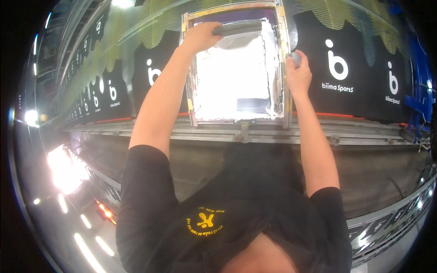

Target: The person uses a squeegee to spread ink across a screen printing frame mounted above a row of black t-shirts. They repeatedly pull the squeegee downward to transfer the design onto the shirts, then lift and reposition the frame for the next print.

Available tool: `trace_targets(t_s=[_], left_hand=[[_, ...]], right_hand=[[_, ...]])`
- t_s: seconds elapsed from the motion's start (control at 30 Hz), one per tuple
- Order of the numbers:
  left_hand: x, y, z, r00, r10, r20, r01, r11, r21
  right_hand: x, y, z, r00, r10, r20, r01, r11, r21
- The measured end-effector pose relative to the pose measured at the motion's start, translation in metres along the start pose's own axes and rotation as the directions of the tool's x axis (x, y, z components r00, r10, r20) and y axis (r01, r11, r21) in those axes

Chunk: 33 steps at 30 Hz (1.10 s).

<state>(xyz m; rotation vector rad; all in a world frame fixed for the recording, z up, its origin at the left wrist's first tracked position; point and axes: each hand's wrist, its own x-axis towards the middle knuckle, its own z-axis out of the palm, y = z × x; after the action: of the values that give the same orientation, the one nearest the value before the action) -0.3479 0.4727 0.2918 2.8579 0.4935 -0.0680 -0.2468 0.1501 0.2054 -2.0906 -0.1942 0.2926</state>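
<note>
A screen-printing frame [190, 91] lies on the long table in front of me, its worn wooden-looking edges streaked with paint. Thick white ink [230, 68] covers most of its mesh. At the frame's far end, my left hand [200, 37] is closed round the left end of a dark grey squeegee [243, 28], which spans the mesh crosswise. Beside the frame's right edge, my right hand [299, 75] grips a short grey handle [294, 58]; how that handle joins the frame is hidden.
Black sleeveless garment pieces with white prints lie along the table, one [337, 63] right of the frame and another [154, 54] to its left. A metal rail [205, 132] runs along the near edge. Blue machinery [421, 82] stands at the far right.
</note>
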Motion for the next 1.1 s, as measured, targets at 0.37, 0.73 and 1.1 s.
trace_targets(t_s=[0.37, 0.73, 1.1], left_hand=[[-0.207, 0.090, 0.084, 0.977, 0.027, -0.211, -0.042, 0.997, -0.068], [-0.038, 0.039, -0.015, 0.987, 0.082, 0.138, -0.082, 0.997, -0.008], [0.055, 0.009, -0.003, 0.991, 0.135, 0.014, -0.135, 0.990, 0.049]], right_hand=[[0.009, 0.006, -0.001, 1.000, 0.020, -0.002, -0.020, 1.000, -0.003], [0.001, 0.009, -0.005, 0.999, 0.032, -0.033, -0.032, 0.999, 0.015], [0.046, -0.026, -0.029, 0.934, -0.337, -0.121, 0.283, 0.902, -0.326]])
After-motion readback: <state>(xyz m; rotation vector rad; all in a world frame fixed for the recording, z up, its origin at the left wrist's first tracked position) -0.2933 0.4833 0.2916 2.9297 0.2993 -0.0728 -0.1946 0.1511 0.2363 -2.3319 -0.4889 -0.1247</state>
